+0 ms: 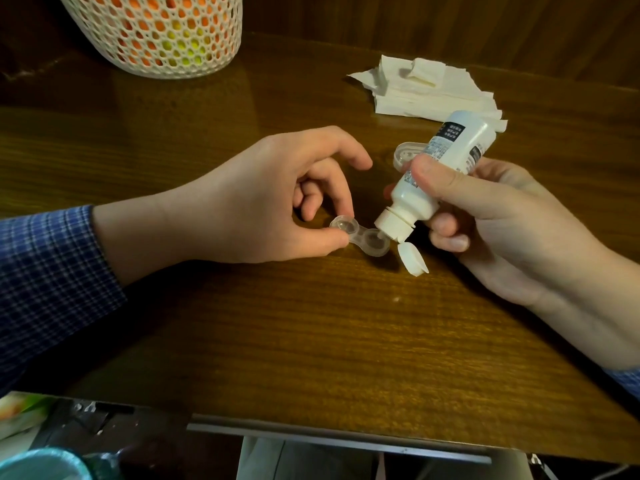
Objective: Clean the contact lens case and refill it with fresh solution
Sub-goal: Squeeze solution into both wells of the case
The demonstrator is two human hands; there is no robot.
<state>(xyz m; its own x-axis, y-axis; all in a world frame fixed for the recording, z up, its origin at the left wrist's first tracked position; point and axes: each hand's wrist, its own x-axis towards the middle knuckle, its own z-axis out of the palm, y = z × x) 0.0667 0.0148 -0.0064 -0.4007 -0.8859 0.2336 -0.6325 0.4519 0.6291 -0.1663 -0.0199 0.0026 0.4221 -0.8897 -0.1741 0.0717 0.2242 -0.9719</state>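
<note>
A clear two-well contact lens case (360, 237) lies on the wooden table (311, 323), both wells uncapped. My left hand (263, 199) pinches its left well between thumb and a finger. My right hand (491, 216) grips a white solution bottle (433, 171), tipped nozzle-down over the right well. The bottle's flip cap (412, 259) hangs open below the nozzle. A white lens case lid (407, 154) lies on the table behind the bottle.
A pile of white tissues (426, 88) lies at the back right. A white mesh basket (159, 32) with orange and yellow contents stands at the back left. The table's front edge (339, 438) runs below, with clutter at the lower left.
</note>
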